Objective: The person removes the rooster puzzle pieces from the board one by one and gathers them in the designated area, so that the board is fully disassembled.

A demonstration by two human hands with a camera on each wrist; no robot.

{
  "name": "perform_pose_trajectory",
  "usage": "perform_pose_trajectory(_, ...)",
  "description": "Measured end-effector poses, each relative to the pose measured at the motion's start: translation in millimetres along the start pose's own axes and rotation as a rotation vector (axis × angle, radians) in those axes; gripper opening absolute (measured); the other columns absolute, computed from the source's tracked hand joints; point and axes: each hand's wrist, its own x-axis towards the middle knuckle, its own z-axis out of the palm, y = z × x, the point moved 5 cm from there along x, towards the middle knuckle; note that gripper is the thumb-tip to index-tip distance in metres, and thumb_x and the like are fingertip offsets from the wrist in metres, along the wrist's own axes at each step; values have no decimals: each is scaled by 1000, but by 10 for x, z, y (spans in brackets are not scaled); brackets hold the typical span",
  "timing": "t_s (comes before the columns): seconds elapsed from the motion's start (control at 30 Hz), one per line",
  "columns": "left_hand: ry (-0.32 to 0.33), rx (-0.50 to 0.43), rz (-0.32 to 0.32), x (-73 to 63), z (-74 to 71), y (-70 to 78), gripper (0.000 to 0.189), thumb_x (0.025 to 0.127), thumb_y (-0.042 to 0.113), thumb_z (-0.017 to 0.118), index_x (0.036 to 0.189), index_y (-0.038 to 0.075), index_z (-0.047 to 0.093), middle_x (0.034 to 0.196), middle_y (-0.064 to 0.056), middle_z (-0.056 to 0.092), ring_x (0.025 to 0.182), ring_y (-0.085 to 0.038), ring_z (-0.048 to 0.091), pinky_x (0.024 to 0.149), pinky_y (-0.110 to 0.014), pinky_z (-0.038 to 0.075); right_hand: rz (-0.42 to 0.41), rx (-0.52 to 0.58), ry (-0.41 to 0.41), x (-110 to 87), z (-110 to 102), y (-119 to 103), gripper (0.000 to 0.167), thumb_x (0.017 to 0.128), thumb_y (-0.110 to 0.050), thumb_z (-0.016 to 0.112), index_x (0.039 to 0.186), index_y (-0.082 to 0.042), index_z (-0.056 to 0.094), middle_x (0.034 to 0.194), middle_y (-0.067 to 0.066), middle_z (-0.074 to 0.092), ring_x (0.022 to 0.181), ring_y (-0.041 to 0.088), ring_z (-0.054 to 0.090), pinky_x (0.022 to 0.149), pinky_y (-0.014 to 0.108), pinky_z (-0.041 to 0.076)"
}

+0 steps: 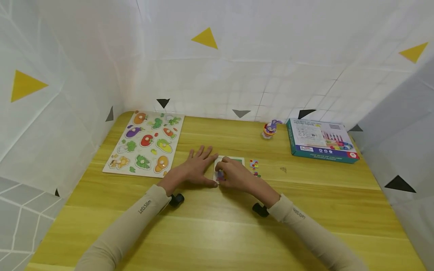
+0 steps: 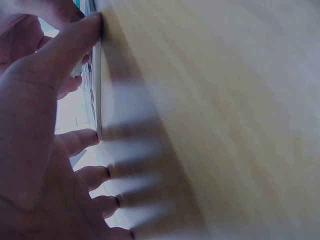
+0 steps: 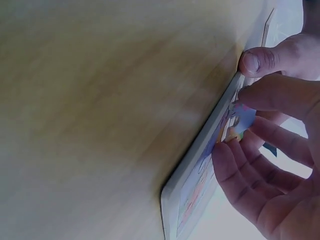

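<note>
A small puzzle board (image 1: 237, 158) with a pale rim lies flat on the table between both hands. Spread wide, my left hand (image 1: 196, 169) rests at its left side, thumb at the near corner and index fingertip at the edge. Over the board's left part, my right hand (image 1: 235, 175) pinches a blue jigsaw piece (image 3: 245, 117) between thumb and fingers. That piece stands tilted up from the board, close over its printed picture. Just right of the board lie loose jigsaw pieces (image 1: 254, 163), brightly coloured. My right hand hides much of the board in the head view.
A larger vegetable peg puzzle (image 1: 156, 152) lies at the left. Toward the back stands a small purple rabbit figure (image 1: 270, 129), and a teal-edged box (image 1: 322, 140) lies at the back right. White patterned sheeting (image 1: 237, 75) surrounds the wooden table (image 1: 210, 233).
</note>
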Motion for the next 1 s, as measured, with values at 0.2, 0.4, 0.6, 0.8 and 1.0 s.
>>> perform_pose_trajectory(0.2,3,3,-1,2,2,5,109,82,71,67,162,16,18,166,-17,-1,150,-42,-6,112,-68,0,-45,-7,58,-76,-64,-30,33,81,-16,85,108,-4,71,102,7,59,83,16,55,71,30,49)
perform_pose_trajectory(0.4,-3,9,-4,-2,-8,15,109,81,71,67,162,16,17,166,-17,-1,150,-42,-6,112,-68,0,-75,-39,144,-199,-130,-41,30,79,-12,84,106,-7,74,105,8,62,89,20,62,74,34,53)
perform_pose_trajectory(0.6,-11,28,-10,3,-3,1,110,80,74,65,162,18,17,166,-16,-1,150,-42,-5,113,-68,2,-73,-74,181,-327,-188,-27,29,75,-11,85,102,-9,76,100,4,62,84,18,61,69,33,53)
perform_pose_trajectory(0.8,-2,28,-12,8,0,-15,110,80,74,65,162,18,17,166,-16,-1,150,-41,-5,113,-68,1,-42,-98,164,-461,-258,-5,29,75,-15,87,102,-9,76,103,5,62,85,18,61,68,35,52)
perform_pose_trajectory(1.0,-5,22,-5,9,9,-11,111,80,73,67,162,17,17,166,-17,0,150,-42,-4,112,-69,1,-3,-128,162,-580,-279,61,25,78,-13,83,102,-8,76,101,4,63,84,16,59,69,34,52)
